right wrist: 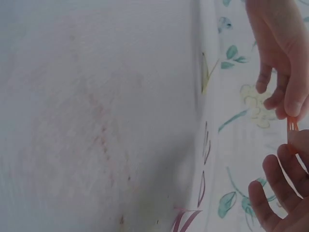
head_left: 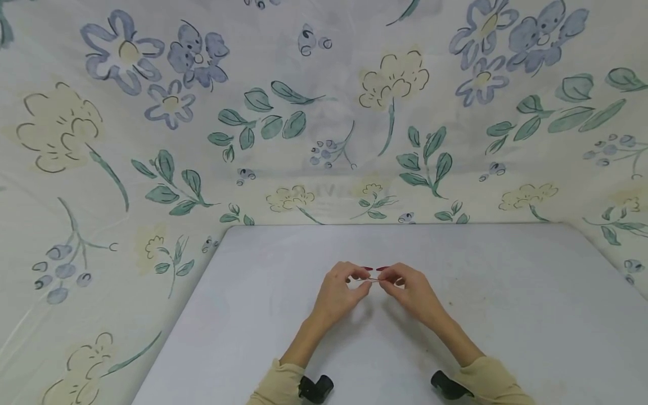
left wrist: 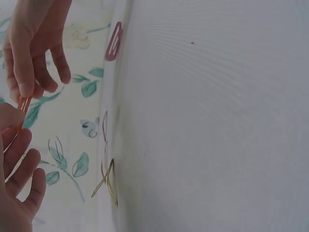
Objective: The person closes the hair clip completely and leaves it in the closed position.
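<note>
Between both hands, above the white table, is a slim orange hair clip (left wrist: 24, 104), its two ends pinched from opposite sides. My left hand (head_left: 340, 289) grips one end with thumb and fingertips; my right hand (head_left: 411, 289) pinches the other. Fingers cover much of the clip (right wrist: 291, 126), so whether it is bent open cannot be told. Beyond the fingers lies a red snap hair clip (left wrist: 114, 42). Nearby, in the left wrist view, is an olive-gold clip (left wrist: 111, 181) with its parts spread. A pink clip (right wrist: 186, 220) shows at the bottom of the right wrist view.
The white table (head_left: 243, 315) ends at a straight far edge, with flower-printed cloth (head_left: 334, 112) behind and to the sides. Small brown specks (head_left: 450, 304) mark the surface right of the hands. Black devices (head_left: 316, 389) sit at both sleeve cuffs.
</note>
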`<state>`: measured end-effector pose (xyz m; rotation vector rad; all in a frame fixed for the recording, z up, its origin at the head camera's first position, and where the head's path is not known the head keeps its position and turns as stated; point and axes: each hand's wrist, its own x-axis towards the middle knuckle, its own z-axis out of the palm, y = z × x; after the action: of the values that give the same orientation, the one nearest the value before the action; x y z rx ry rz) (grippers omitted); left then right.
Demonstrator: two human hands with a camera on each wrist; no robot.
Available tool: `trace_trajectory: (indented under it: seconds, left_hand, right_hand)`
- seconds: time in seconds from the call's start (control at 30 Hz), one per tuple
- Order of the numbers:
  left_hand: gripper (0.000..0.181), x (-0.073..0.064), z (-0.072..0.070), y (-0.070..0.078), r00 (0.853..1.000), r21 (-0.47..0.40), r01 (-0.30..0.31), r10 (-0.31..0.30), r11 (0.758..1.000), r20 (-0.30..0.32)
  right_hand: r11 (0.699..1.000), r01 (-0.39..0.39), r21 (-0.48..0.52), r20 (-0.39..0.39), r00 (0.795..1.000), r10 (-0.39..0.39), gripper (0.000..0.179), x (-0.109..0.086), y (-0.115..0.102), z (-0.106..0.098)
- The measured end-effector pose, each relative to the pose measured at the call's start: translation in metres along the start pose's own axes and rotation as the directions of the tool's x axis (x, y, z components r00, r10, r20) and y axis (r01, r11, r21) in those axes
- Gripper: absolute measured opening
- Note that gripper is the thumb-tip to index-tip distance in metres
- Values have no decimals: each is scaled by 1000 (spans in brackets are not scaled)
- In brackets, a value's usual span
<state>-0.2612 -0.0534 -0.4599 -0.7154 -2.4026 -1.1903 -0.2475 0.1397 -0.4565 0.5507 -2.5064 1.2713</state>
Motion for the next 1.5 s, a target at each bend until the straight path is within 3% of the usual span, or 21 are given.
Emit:
trace_trajectory:
  seconds: [0.37, 0.53, 0.9, 1.27, 1.5]
  left_hand:
    - [7, 4, 4, 3, 990, -28, -45, 41, 999, -132]
    - [5, 4, 7, 2, 985, -50, -42, 33, 998, -167]
    - [3, 5, 10, 6, 980, -72, -5, -9, 997, -200]
    - [7, 8, 13, 15, 979, -127, 49, -73, 991, -192]
    - [9, 8, 11, 20, 980, -145, 43, -70, 988, -188]
  right_hand:
    - [998, 33, 48, -136, 990, -26, 12, 3, -3, 8]
    - [999, 24, 24, -196, 980, -18, 14, 3, -5, 13]
    - [998, -9, -56, -256, 967, -5, 14, 4, -7, 15]
    - [1000, 0, -1, -288, 958, 0, 13, 1, -6, 13]
    - [1000, 8, 20, -316, 949, -1, 14, 1, -9, 13]
